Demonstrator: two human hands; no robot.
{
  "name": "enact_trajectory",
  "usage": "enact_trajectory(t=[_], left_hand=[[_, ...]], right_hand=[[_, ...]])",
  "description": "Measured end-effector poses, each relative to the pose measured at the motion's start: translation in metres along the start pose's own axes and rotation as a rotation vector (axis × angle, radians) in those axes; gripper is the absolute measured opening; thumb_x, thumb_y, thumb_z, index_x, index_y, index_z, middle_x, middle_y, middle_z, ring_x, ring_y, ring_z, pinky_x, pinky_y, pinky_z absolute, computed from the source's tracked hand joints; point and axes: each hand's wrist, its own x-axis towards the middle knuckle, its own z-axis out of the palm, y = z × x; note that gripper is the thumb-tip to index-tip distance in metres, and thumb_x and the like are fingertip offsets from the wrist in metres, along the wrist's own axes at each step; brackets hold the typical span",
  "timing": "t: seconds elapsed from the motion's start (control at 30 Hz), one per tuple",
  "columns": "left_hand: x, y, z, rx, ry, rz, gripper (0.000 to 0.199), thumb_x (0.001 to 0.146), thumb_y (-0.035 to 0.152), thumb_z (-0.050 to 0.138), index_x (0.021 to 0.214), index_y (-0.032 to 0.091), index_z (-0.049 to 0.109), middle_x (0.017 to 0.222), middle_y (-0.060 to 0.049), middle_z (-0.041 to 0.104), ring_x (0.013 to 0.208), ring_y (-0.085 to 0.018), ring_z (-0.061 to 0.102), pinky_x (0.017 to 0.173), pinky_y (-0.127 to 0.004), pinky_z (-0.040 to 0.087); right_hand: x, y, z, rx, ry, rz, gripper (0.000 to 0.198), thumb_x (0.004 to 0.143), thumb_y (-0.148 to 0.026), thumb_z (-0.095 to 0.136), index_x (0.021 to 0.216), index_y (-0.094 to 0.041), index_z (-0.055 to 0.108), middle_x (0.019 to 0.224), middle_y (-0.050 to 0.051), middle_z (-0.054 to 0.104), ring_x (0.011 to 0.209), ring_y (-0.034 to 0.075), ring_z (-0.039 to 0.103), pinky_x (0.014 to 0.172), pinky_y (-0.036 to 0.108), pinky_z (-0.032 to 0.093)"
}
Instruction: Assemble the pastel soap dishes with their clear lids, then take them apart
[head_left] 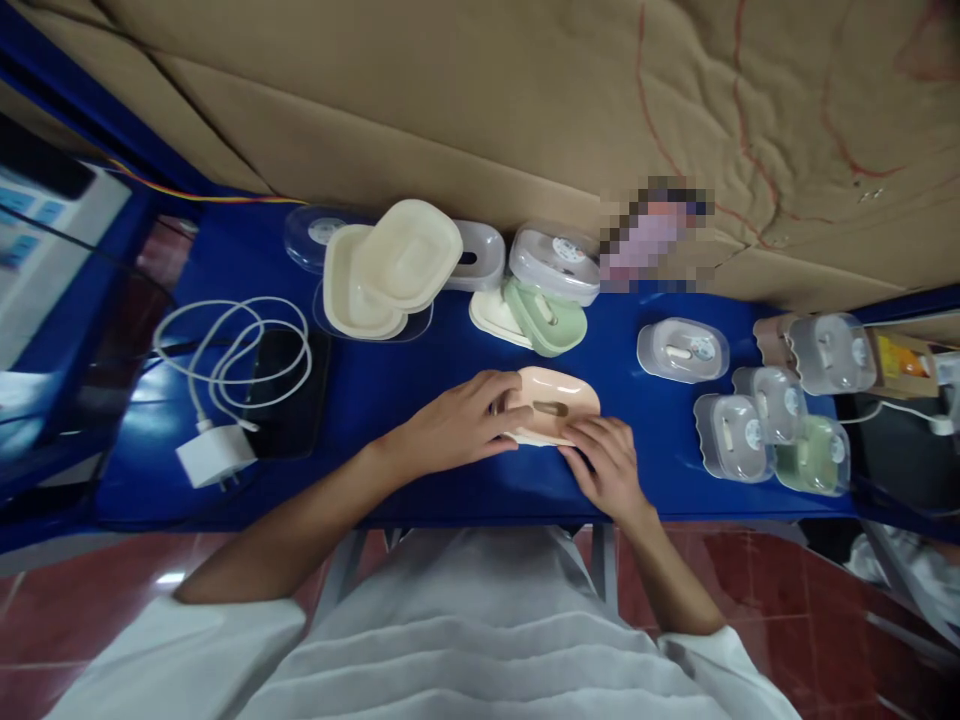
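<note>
A peach plastic soap dish with a slot in its middle is between my hands, over the front half of the blue table. My left hand grips its left end, fingers curled over the rim. At the front right edge, my right hand holds it with fingers on the rim and thumb below. Just behind lie a green soap dish with a white piece in its slot and a cream tray partly under it. The dish's underside is hidden.
Cream trays, a grey slotted dish and a clear-lidded box line the back. Several lidded soap boxes stand right, one apart. Left are a white charger with coiled cable and a black phone-like slab.
</note>
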Motion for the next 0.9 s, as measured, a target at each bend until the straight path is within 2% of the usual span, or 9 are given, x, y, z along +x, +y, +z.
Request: enact_trajectory(t=[0.1,0.27,0.4,0.6,0.73,0.83,0.9], left_hand=[[0.003,-0.003,-0.002,0.085,-0.010,0.029,0.029,0.098,0.035,0.081,0.119,0.020,0.069,0.133,-0.015,0.066,0.122,-0.034,0.063,0.104,-0.050,0.054],[0.003,-0.011,-0.008,0.103,-0.008,-0.014,0.011,0.102,0.028,0.073,0.108,0.019,0.071,0.122,-0.013,0.071,0.122,-0.031,0.062,0.099,-0.044,0.052],[0.001,-0.014,-0.009,0.126,0.012,-0.021,0.010,0.101,0.027,0.073,0.106,0.019,0.069,0.121,-0.011,0.071,0.121,-0.031,0.063,0.097,-0.043,0.053],[0.002,-0.011,-0.008,0.138,-0.014,0.004,0.007,0.101,0.021,0.070,0.106,0.017,0.067,0.121,-0.012,0.071,0.118,-0.030,0.066,0.097,-0.042,0.053],[0.001,-0.011,-0.005,0.131,-0.043,0.014,0.010,0.100,0.020,0.071,0.108,0.015,0.067,0.121,-0.012,0.071,0.117,-0.029,0.066,0.098,-0.041,0.053],[0.000,-0.010,-0.005,0.042,-0.027,-0.012,0.011,0.101,0.024,0.071,0.108,0.016,0.068,0.124,-0.012,0.072,0.117,-0.027,0.066,0.100,-0.039,0.053],[0.000,-0.010,-0.007,-0.032,0.009,-0.036,0.011,0.101,0.026,0.070,0.108,0.017,0.069,0.124,-0.010,0.072,0.116,-0.026,0.067,0.101,-0.039,0.053]], right_hand=[[0.015,0.000,0.002,-0.018,-0.095,-0.017,0.024,0.107,-0.023,0.068,0.130,-0.022,0.070,0.123,0.009,0.081,0.121,0.024,0.074,0.108,0.044,0.050],[0.043,0.004,0.001,-0.062,-0.157,-0.137,0.025,0.108,-0.022,0.066,0.133,-0.021,0.070,0.124,0.008,0.081,0.119,0.022,0.074,0.111,0.042,0.045],[0.050,0.007,0.005,-0.085,-0.141,-0.179,0.026,0.107,-0.022,0.067,0.133,-0.020,0.069,0.123,0.008,0.081,0.119,0.022,0.074,0.109,0.042,0.046],[0.040,0.008,0.015,-0.110,-0.122,-0.170,0.026,0.108,-0.023,0.067,0.133,-0.022,0.072,0.125,0.008,0.081,0.121,0.022,0.073,0.112,0.043,0.048],[0.040,0.013,0.012,-0.081,-0.137,-0.204,0.025,0.108,-0.023,0.066,0.132,-0.023,0.073,0.126,0.007,0.081,0.122,0.023,0.073,0.112,0.044,0.050],[0.055,0.027,0.001,-0.063,-0.106,-0.187,0.026,0.110,-0.032,0.061,0.132,-0.027,0.074,0.130,0.007,0.079,0.125,0.025,0.072,0.112,0.046,0.053],[0.075,0.038,-0.005,-0.105,-0.027,-0.093,0.031,0.112,-0.037,0.055,0.136,-0.026,0.071,0.139,0.009,0.075,0.133,0.027,0.069,0.113,0.048,0.053]])
